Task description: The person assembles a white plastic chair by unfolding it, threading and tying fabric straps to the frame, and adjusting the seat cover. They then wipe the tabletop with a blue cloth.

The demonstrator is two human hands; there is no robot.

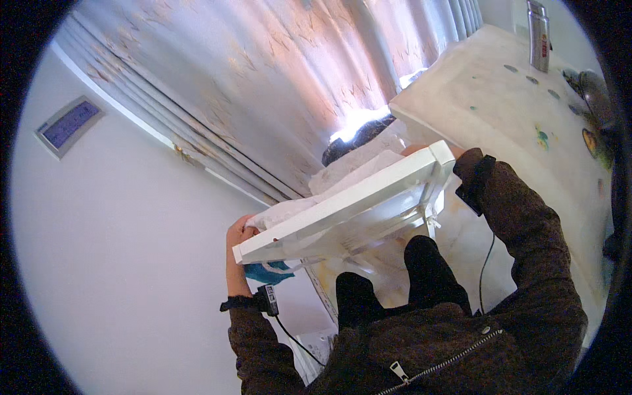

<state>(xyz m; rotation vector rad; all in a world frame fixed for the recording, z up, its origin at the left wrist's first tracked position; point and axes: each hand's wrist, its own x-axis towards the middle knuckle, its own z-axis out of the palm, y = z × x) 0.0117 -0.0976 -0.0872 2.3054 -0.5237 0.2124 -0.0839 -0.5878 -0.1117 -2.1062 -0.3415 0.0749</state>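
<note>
A long white rectangular frame with a thick front bar is held up in front of my body, its right end higher than its left. My left hand grips its left end, fingers curled over the top edge. At the right end my right hand holds it from the far side, mostly hidden behind the bar. White crumpled cloth or sheeting lies along the frame's far side. Underneath, thin white struts and loose ties hang down. The frame's exact kind is unclear.
A table with a pale, flower-patterned cover stands at right, bearing a silver flask. Long patterned curtains hang ahead. A white wall with a small framed panel is at left. Something teal shows below the frame.
</note>
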